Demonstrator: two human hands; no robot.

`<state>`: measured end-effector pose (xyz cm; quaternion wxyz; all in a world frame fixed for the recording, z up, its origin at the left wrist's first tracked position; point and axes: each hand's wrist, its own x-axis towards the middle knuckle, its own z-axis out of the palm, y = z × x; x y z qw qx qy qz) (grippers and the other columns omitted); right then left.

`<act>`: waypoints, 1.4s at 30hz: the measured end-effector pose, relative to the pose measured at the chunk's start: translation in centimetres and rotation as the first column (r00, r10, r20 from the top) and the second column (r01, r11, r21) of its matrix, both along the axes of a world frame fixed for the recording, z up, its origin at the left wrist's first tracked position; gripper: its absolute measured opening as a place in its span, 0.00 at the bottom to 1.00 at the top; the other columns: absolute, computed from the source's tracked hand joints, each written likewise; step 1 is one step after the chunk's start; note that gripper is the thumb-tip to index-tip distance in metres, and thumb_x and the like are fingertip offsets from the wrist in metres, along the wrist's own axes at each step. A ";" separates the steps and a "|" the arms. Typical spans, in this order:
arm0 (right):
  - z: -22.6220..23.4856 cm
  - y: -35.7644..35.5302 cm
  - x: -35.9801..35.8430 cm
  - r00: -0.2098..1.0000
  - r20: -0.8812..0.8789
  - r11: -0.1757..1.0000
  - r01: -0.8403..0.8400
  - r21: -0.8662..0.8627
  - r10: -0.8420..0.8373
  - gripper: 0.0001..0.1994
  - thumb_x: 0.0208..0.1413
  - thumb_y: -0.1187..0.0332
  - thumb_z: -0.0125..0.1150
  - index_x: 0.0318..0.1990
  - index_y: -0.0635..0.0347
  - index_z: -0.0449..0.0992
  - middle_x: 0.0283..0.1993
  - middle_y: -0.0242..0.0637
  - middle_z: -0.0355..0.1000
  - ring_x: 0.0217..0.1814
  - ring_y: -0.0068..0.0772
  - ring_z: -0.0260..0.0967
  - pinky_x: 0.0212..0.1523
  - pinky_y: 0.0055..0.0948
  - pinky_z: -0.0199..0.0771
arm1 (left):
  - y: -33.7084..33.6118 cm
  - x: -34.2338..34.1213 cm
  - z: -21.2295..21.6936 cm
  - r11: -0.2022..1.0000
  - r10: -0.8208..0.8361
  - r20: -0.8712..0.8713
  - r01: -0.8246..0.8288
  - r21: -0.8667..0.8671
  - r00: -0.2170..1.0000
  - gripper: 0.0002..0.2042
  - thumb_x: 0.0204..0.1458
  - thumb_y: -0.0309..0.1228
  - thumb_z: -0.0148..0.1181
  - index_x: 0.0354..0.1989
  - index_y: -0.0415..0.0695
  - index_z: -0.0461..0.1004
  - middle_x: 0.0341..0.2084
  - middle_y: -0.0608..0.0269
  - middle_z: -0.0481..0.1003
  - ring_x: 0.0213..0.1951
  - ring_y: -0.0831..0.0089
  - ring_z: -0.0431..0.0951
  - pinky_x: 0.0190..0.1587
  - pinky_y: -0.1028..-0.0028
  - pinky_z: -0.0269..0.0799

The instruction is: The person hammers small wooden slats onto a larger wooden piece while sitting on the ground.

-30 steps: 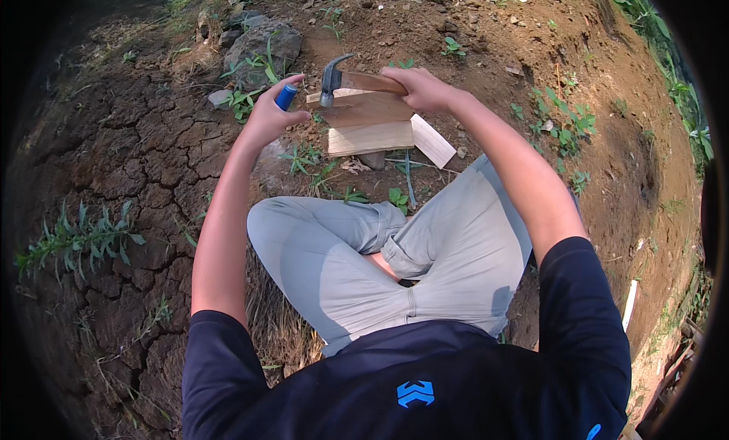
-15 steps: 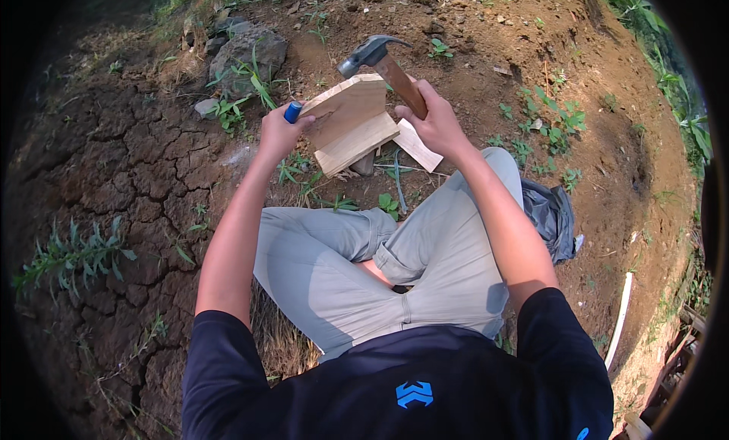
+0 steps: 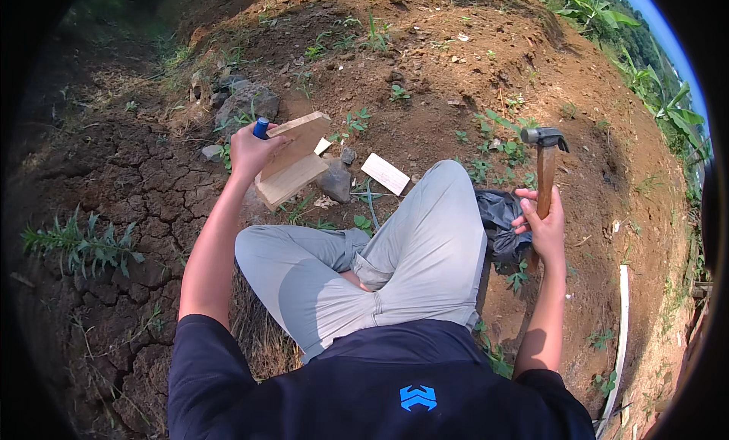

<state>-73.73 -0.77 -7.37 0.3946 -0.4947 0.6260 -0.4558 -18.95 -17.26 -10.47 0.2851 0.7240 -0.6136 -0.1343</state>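
Observation:
Out to the left, my left hand is closed on two light wooden boards joined at an angle, held tilted above the ground. A short blue cylinder pokes up from the same grip; its lower part is hidden by my fingers. On the right, my right hand has a claw hammer by its wooden handle, head up, with some fingers loosely curled. The hammer is well apart from the boards.
A small flat wood piece lies on the soil beyond my crossed legs, near a grey stone. A larger rock sits farther back. Beside my right knee is a black plastic bag; a white strip lies at the right.
My right hand has swung the hammer away from the boards, to the right and nearer me. The left hand has shifted the boards slightly left and down. My view has turned a little.

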 end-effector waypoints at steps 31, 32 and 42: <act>4.0 4.5 -4.4 0.964 -0.251 0.962 0.021 -0.272 -0.093 0.12 0.57 0.71 0.70 0.44 0.60 0.73 0.27 0.20 0.67 0.26 0.10 0.59 0.26 0.20 0.57 | 20.4 15.7 25.3 0.813 0.397 -0.012 -0.357 -0.460 0.918 0.27 0.48 0.40 0.76 0.57 0.45 0.78 0.36 0.69 0.84 0.39 0.80 0.80 0.44 0.74 0.73; 4.0 4.2 -3.2 0.972 -0.227 0.971 0.010 -0.239 -0.065 0.12 0.57 0.71 0.70 0.44 0.61 0.73 0.26 0.20 0.67 0.26 0.10 0.59 0.25 0.19 0.56 | 20.7 15.7 25.2 0.814 0.403 -0.023 -0.370 -0.448 0.915 0.28 0.47 0.40 0.76 0.57 0.46 0.78 0.35 0.69 0.84 0.37 0.80 0.79 0.42 0.74 0.73; 4.2 4.3 -2.2 0.977 -0.209 0.986 -0.005 -0.165 -0.030 0.22 0.56 0.75 0.69 0.56 0.59 0.67 0.26 0.25 0.71 0.24 0.11 0.61 0.24 0.19 0.56 | 22.1 16.8 28.8 0.744 0.499 0.025 -0.413 -0.525 0.866 0.28 0.45 0.42 0.78 0.54 0.46 0.77 0.32 0.70 0.81 0.23 0.85 0.70 0.26 0.78 0.66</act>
